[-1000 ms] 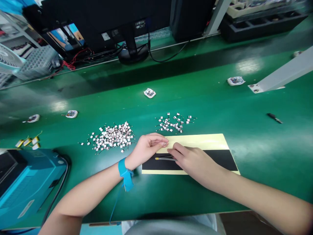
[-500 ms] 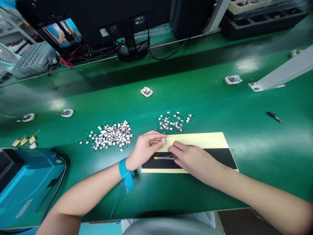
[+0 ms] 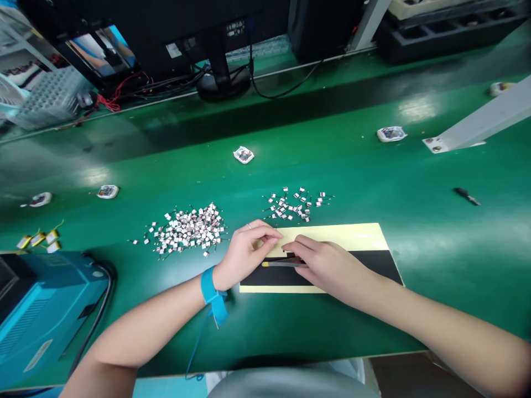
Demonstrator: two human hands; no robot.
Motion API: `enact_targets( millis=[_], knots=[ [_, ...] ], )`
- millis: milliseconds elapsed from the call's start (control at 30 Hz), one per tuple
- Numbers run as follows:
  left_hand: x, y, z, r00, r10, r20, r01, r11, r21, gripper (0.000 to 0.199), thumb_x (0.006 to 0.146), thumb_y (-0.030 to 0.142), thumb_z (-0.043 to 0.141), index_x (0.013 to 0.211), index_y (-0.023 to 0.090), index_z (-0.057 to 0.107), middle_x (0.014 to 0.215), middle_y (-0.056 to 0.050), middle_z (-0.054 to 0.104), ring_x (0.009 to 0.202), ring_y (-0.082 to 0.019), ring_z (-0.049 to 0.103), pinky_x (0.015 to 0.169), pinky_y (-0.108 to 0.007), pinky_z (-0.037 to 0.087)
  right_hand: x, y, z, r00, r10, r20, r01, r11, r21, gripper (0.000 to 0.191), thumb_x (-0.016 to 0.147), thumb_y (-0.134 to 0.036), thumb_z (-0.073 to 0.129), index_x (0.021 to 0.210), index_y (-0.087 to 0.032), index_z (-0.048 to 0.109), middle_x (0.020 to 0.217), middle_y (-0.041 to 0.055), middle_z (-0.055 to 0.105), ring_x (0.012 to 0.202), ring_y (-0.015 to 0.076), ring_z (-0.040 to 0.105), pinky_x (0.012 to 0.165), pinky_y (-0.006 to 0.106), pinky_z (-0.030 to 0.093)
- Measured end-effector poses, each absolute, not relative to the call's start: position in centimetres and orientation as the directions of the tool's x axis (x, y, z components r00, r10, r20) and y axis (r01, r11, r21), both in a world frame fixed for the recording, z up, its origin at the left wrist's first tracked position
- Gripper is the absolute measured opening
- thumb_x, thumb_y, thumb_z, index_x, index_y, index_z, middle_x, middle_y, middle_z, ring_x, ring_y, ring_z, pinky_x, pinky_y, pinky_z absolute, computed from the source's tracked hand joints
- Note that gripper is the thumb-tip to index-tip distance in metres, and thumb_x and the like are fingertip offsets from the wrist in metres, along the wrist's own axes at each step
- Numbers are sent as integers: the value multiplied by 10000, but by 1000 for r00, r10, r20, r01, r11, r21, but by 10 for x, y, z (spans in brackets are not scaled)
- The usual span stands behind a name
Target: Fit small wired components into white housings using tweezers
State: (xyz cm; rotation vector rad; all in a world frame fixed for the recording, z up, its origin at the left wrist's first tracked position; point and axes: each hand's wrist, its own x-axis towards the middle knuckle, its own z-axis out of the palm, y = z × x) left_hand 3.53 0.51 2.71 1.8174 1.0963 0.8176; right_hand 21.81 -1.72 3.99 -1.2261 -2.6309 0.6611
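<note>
My left hand, with a blue wrist strap, is pinched closed over the upper left of a yellow backing sheet. A thin dark lead shows at its fingertips; the small white part they hold is mostly covered. My right hand is closed on tweezers with a yellow end, which lie across the palm and point left. Its thumb and forefinger meet near a tiny dark bit, close to the left fingertips. Under both hands, the sheet carries a wide black adhesive strip.
A large pile of small white leaded parts lies left of the sheet, a smaller group behind it. White housings are spaced along the green bench. A blue machine stands left, a black pen-like tool right, a monitor stand behind.
The white part at my left fingertips has turned out of sight. My right fingertips have come slightly up and closer to the left ones. The tweezers have shifted a little.
</note>
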Motion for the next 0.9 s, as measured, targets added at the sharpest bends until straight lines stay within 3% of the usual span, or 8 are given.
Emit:
enact_targets(
  millis=[167, 267, 367, 567, 900],
  knots=[
    [35, 4, 23, 328, 937, 115, 353, -235, 906, 137, 794, 181, 536, 927, 162, 561, 830, -45, 602, 733, -116, 575, 684, -230, 474, 220, -10, 35, -518, 855, 19, 615, 388, -687, 145, 695, 2, 561, 752, -131, 549, 728, 5, 517, 601, 114, 487, 542, 209, 363],
    [35, 1, 22, 284, 946, 155, 349, -253, 902, 241, 793, 184, 537, 1026, 170, 478, 841, -41, 607, 751, -116, 584, 707, -232, 485, 221, -4, 38, -397, 918, -8, 521, 218, -825, 63, 773, -148, 548, 712, -132, 546, 626, -17, 461, 512, 87, 394, 470, 191, 305],
    [35, -3, 24, 326, 904, 278, 418, -401, 815, 260, 792, 171, 540, 1035, 180, 448, 811, -26, 617, 729, -111, 600, 691, -221, 488, 219, -1, 41, -364, 925, -110, 395, 46, -918, 194, 790, -309, 530, 710, -133, 550, 527, -43, 385, 453, 78, 319, 413, 183, 249],
    [37, -8, 27, 435, 816, 381, 456, -564, 688, 249, 781, 125, 537, 1010, 190, 462, 788, -6, 641, 724, -103, 626, 670, -186, 494, 214, -3, 39, -401, 887, -229, 237, -141, -961, 253, 732, -374, 546, 750, -125, 586, 630, -4, 484, 539, 99, 389, 479, 200, 287],
    [34, -10, 18, 487, 752, 444, 488, -656, 576, 207, 789, 135, 543, 978, 180, 468, 784, -12, 636, 688, -105, 616, 650, -187, 496, 211, -5, 36, -408, 864, -296, 186, -238, -953, 215, 695, -329, 572, 715, -116, 565, 553, -41, 410, 502, 81, 313, 477, 193, 234]
  ],
)
